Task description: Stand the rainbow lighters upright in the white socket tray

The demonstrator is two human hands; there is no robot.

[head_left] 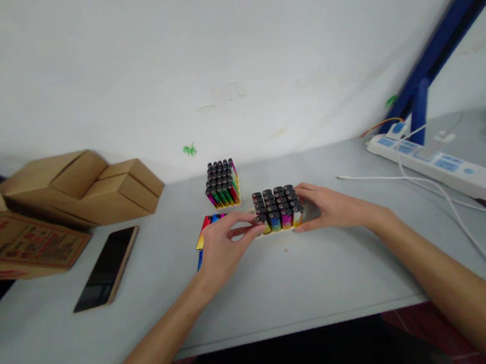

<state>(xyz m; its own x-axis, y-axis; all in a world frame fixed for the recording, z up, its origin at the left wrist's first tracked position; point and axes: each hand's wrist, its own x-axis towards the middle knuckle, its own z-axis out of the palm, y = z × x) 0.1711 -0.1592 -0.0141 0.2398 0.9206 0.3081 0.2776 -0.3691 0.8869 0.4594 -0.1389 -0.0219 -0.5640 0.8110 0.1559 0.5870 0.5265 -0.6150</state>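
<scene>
Upright lighters with black tops stand in a tight block (277, 208) on the table, their bodies blue, magenta and yellowish. My left hand (226, 244) is closed with thumb and forefinger against the block's left side, at its front corner. On the right side, my right hand (335, 207) holds the block between its thumb in front and its fingers behind. A few loose lighters (205, 232), red, yellow and blue, lie partly hidden beneath my left hand. Behind and to the left stands a second block of lighters (222, 184) with colourful bodies.
A dark-screened phone (107, 268) lies on the grey table (298, 292) at the left, before brown cardboard boxes (83, 190). A white power strip (436, 164) with white cables (449, 206) occupies the right side. The wall (230, 61) rises behind.
</scene>
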